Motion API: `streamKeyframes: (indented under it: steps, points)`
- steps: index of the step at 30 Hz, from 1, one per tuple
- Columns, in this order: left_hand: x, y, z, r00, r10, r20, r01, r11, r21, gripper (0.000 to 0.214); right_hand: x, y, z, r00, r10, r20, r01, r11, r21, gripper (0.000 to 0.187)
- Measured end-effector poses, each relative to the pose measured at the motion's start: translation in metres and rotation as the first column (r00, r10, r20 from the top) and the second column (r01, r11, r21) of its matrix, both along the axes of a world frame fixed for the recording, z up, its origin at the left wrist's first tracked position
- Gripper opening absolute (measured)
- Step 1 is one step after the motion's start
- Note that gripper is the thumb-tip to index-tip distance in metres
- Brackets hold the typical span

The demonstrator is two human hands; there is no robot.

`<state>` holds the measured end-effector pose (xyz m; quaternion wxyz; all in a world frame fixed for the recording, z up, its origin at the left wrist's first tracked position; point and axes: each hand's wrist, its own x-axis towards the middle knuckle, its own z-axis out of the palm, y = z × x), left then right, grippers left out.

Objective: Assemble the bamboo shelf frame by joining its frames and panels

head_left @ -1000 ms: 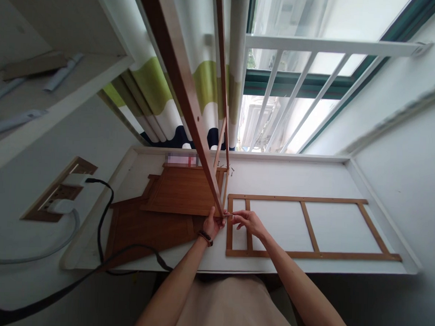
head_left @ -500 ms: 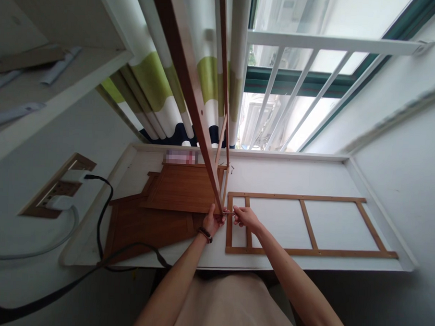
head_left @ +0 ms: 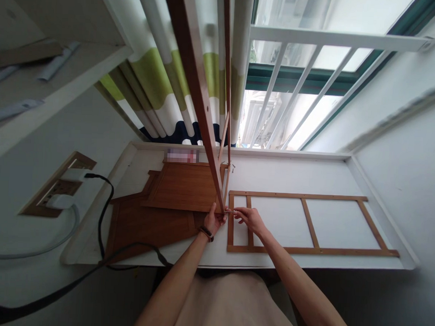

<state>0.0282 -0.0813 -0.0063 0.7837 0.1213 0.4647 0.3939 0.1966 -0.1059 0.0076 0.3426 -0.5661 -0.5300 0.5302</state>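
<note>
A wooden frame (head_left: 206, 109) stands upright on the white ledge, one long post slanting up toward me and out of view. My left hand (head_left: 212, 222), with a dark bracelet at the wrist, is closed around the foot of that post. From the right side, my right hand (head_left: 250, 218) pinches a thin metal tool (head_left: 230, 211), which looks like an Allen key, its far end at the foot of the post. Fingers partly hide the contact. Under the frame lie stacked brown wooden panels (head_left: 184, 185). Several small screws (head_left: 233, 168) lie behind.
A flat ladder-like wooden frame (head_left: 310, 224) lies on the right of the ledge (head_left: 285, 173). Black cable (head_left: 101, 220) runs from a wall socket (head_left: 63, 187) across the left edge. A curtain (head_left: 152, 78) and white window bars (head_left: 316, 38) rise behind; a shelf (head_left: 80, 73) juts in at upper left.
The view has shifted slightly. My left hand stays on the post; the fingers of my right hand have changed position on the tool and look more extended.
</note>
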Motion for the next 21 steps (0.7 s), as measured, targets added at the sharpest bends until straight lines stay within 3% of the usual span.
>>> streamKeyframes:
  steps: [4,7,10,14,18,21]
  points:
    - [0.000,0.000,0.002,1.000,-0.004,-0.001,0.004,1.000,0.001,0.053,-0.003,-0.001,0.002,0.999,0.005,0.036,-0.006,0.999,0.036,0.032]
    - [-0.001,0.000,0.001,1.000,-0.010,0.002,0.010,1.000,0.002,0.054,-0.006,-0.003,0.006,0.998,-0.011,0.063,0.012,1.000,-0.013,0.036]
    - [-0.001,0.000,0.001,1.000,-0.013,-0.003,0.013,1.000,0.001,0.053,-0.008,-0.002,0.009,0.996,-0.042,-0.084,0.023,0.977,-0.211,0.039]
    - [-0.001,0.000,0.001,1.000,-0.012,-0.007,0.012,1.000,0.003,0.054,-0.010,0.005,0.012,0.959,-0.092,-0.270,-0.037,0.899,-0.436,0.034]
    - [-0.001,0.000,0.000,1.000,-0.014,-0.008,0.014,1.000,0.015,0.055,-0.007,0.010,0.017,0.970,-0.104,-0.218,0.005,0.911,-0.413,0.034]
    - [-0.001,0.001,-0.001,1.000,-0.017,-0.003,0.017,1.000,0.022,0.056,0.000,0.007,0.022,0.982,0.035,-0.188,-0.082,0.965,-0.251,0.040]
